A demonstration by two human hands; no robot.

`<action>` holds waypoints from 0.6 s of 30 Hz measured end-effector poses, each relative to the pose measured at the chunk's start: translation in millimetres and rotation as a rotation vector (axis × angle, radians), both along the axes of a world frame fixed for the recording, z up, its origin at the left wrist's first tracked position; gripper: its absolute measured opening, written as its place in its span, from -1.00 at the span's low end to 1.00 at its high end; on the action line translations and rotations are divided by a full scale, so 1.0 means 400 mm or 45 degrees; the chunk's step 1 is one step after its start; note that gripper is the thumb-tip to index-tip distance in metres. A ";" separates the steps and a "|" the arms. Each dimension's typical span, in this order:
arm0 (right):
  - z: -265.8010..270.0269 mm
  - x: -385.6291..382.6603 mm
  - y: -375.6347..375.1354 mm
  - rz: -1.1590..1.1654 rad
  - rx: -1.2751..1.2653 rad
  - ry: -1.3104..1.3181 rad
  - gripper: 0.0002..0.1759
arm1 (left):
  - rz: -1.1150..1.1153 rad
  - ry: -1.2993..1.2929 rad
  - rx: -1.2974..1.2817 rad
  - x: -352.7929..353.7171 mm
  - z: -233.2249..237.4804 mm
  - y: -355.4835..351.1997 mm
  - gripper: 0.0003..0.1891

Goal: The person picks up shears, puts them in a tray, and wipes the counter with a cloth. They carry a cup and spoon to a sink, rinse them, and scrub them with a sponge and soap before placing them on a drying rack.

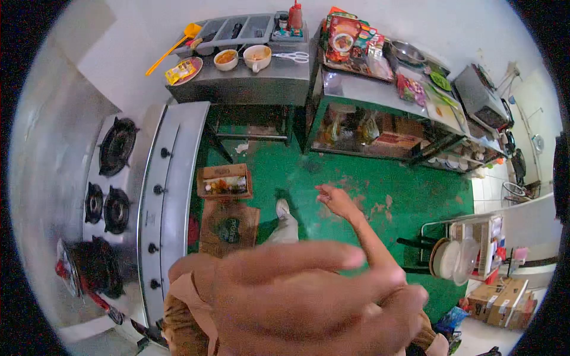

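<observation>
hands (337, 203) apart, cardboard box (216, 172) ahead leftward

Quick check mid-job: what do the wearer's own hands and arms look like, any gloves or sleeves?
The left hand is blurred but ungloved, with no ring visible. The right hand is ungloved too, and its slim forearm is bare, without a watch. Brown clothing shows below; sleeve ends are unclear.
</observation>
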State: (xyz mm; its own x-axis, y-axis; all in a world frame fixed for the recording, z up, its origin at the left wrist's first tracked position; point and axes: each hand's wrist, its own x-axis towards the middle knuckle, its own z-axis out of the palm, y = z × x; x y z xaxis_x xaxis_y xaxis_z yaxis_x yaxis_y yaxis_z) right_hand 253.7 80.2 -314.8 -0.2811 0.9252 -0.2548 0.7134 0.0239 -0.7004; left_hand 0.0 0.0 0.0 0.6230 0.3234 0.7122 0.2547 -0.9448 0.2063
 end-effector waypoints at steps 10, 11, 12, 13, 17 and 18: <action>-0.011 0.164 0.526 -0.191 -0.083 -0.126 -0.69 | 0.082 -0.440 -0.300 0.031 0.073 0.609 -0.87; -0.011 0.165 0.579 -0.178 -0.035 -0.114 -0.70 | 0.136 -0.541 -0.332 0.036 0.059 0.650 -0.88; 0.006 0.152 0.641 -0.162 -0.061 -0.115 -0.70 | 0.156 -0.541 -0.355 0.061 0.051 0.713 -0.88; 0.037 0.131 0.716 -0.183 -0.034 -0.140 -0.71 | 0.136 -0.636 -0.361 0.102 0.042 0.785 -0.86; -0.005 0.076 1.046 -0.180 0.289 0.059 -0.76 | 0.182 -0.547 -0.542 0.166 -0.065 0.961 -0.79; -0.019 0.060 1.129 -0.121 0.491 0.017 -0.76 | 0.171 -0.450 -0.633 0.181 -0.109 1.007 -0.76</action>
